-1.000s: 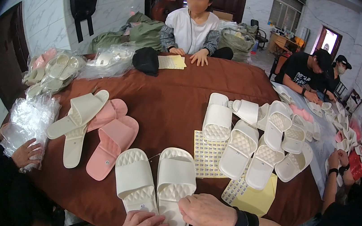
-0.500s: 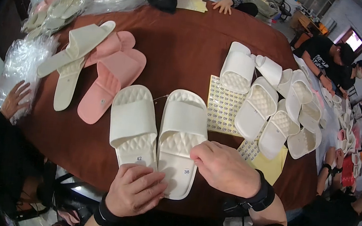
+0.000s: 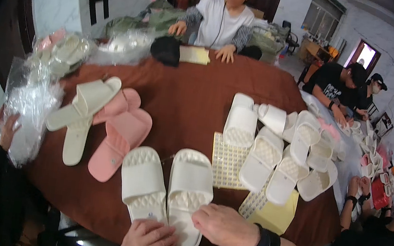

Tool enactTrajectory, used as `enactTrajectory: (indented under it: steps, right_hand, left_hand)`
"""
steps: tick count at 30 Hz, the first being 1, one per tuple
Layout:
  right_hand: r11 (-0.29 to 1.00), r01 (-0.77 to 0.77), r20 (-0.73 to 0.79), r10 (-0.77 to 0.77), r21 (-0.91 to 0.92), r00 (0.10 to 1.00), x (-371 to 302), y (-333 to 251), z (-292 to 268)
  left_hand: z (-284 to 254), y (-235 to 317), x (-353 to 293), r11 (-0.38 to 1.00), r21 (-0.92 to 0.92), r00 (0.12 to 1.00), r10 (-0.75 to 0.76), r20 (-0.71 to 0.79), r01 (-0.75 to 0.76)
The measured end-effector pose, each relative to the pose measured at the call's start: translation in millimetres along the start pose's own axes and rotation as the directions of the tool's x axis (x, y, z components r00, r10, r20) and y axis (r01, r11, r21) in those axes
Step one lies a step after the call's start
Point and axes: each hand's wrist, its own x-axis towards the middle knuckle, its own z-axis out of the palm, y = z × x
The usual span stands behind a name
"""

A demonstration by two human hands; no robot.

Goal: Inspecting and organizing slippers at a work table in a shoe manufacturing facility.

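Observation:
Two white slippers lie side by side at the near edge of the table, toes pointing away. My left hand [image 3: 149,241] rests over the heel of the left slipper [image 3: 143,178], its fingers laid out toward the right slipper [image 3: 192,181]. A small round label shows on the left slipper's insole. My right hand [image 3: 226,227] is closed, with thumb and fingertips pinched at the right edge of the right slipper's insole. Whatever sits in that pinch is hidden. A yellow sticker sheet [image 3: 270,210] lies just beyond my right hand, next to another sticker sheet [image 3: 226,163].
Several white slippers [image 3: 260,167] are grouped at the right. Cream slippers [image 3: 77,140] and pink slippers [image 3: 114,149] lie at the left, near clear plastic bags [image 3: 33,117]. A black cap [image 3: 165,51] sits at the far edge. Other people work around the tables.
The view has tilted up, so the table sits lower in the picture. My right hand has shifted slightly inward over the right slipper, whose round label no longer shows.

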Motion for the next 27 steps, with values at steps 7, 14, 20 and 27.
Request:
enactTrajectory:
  steps: [7, 14, 20, 27]
  right_hand:
    - [0.997, -0.003, -0.04, 0.0, -0.073, 0.999, 0, 4, 1]
    - [0.989, -0.064, 0.126, 0.081, -0.13, 0.989, 16, -9, -9]
    - [0.991, 0.025, -0.056, -0.032, -0.131, 0.998, -1, -13, -10]
    - [0.992, 0.085, -0.024, -0.088, -0.092, 0.996, 7, -13, -9]
  left_hand:
    - [0, 2, 13, 0.999, -0.037, 0.998, 0.028, -0.062, -0.031]
    - [-2, -1, 0, 1.0, -0.02, 0.996, 0.02, -0.088, -0.022]
    - [14, -7, 1, 0.992, -0.07, 0.988, 0.094, -0.123, -0.103]
    - [14, -4, -7, 0.992, -0.055, 0.966, 0.094, -0.241, -0.11]
